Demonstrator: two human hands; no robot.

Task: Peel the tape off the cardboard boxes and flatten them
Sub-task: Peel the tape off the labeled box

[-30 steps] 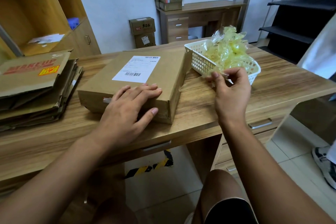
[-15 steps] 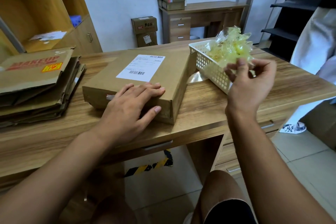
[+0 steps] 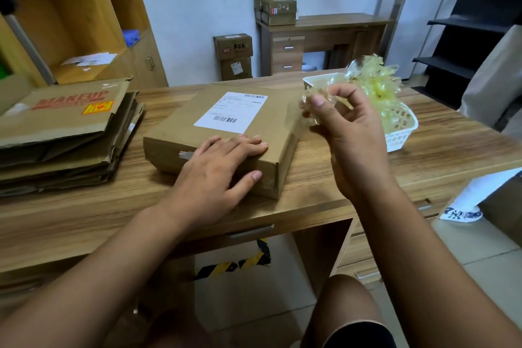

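Observation:
A flat brown cardboard box (image 3: 268,124) with a white shipping label lies on the wooden desk (image 3: 324,186). My left hand (image 3: 214,178) rests flat on the box's near edge, fingers straight. My right hand (image 3: 347,138) is raised beside the box's right end, and its thumb and fingers pinch a crumpled piece of clear tape (image 3: 310,106). Behind that hand stands a white basket (image 3: 401,133) heaped with yellowish wads of used tape (image 3: 378,79).
A stack of flattened cardboard boxes (image 3: 62,133) lies at the desk's left. Wooden shelving stands behind it. More boxes sit on and beside a far desk (image 3: 333,22). Another person stands at the right edge.
My right hand has risen from the basket's near rim and swung left toward the box, holding the clear tape. The left hand has stayed on the box.

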